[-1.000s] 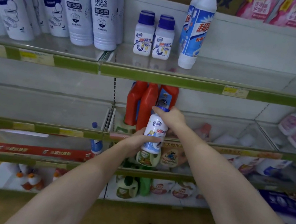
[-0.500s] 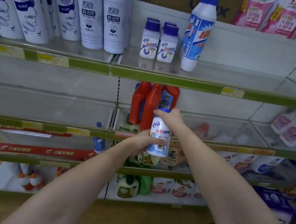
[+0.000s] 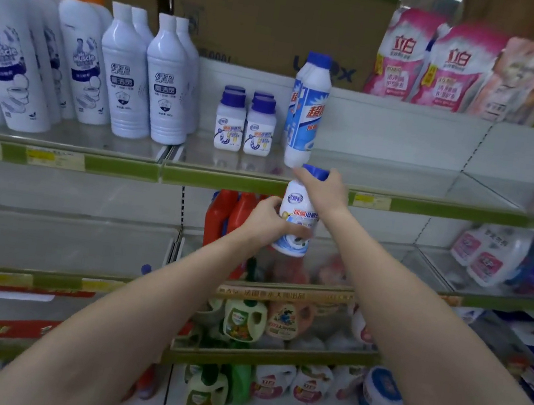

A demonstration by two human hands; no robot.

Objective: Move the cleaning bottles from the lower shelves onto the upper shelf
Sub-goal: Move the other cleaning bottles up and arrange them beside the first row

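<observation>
1. Small white bottle (image 3: 298,219) with blue cap, held in both hands, upright with slight tilt, in front of upper shelf (image 3: 261,186) green front edge, centre frame.
2. Left hand (image 3: 264,221) wrapped round lower body of bottle from 9 o'clock side, thumb across label.
3. Right hand (image 3: 321,189) curled over blue cap from 3 o'clock side, gripping top.
4. Bottle base below shelf edge, cap level with shelf surface; not resting on shelf.
5. On upper shelf at 12 o'clock from bottle: tall blue-white bottle (image 3: 308,111), standing upright just above right hand.
6. At 11 o'clock: four small purple-capped bottles (image 3: 245,123), two rows, touching each other.
7. At 9–10 o'clock on same shelf: tall white bottles (image 3: 145,80) in rows, upright.
8. Red bottles (image 3: 232,214) on shelf below, just behind left hand at 9 o'clock.
9. Pink refill pouches (image 3: 431,64) on top level, 1 o'clock.
10. Detergent jugs (image 3: 244,318) on lower shelves, 6 o'clock from bottle.
</observation>
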